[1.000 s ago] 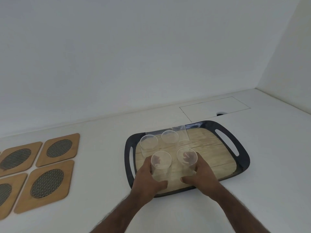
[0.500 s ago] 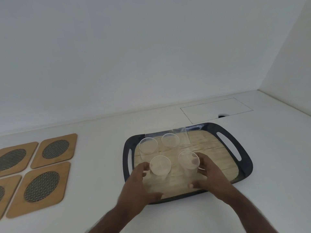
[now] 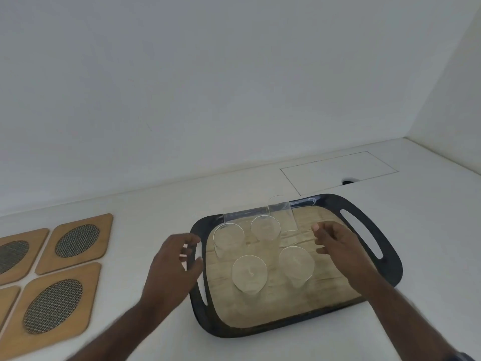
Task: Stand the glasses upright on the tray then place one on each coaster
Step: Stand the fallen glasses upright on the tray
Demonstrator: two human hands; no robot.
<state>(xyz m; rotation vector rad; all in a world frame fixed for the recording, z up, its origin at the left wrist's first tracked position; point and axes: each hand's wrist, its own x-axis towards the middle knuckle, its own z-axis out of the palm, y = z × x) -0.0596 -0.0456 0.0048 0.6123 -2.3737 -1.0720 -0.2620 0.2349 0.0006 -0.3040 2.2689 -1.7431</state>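
Both hands hover with fingers loosely spread and holding nothing, the left hand [image 3: 171, 267] over the tray's [image 3: 387, 272] left handle, the right hand [image 3: 338, 246] above its wooden floor. Between them stand upright glasses [image 3: 249, 274] on the tray; the coasters [image 3: 56, 303] lie well apart, far left.

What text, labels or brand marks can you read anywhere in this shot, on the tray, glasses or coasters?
None: no readable text shows.
Tray: no label or brand visible.
Glasses: clear, unmarked.
Coasters: only wood and mesh, no print.
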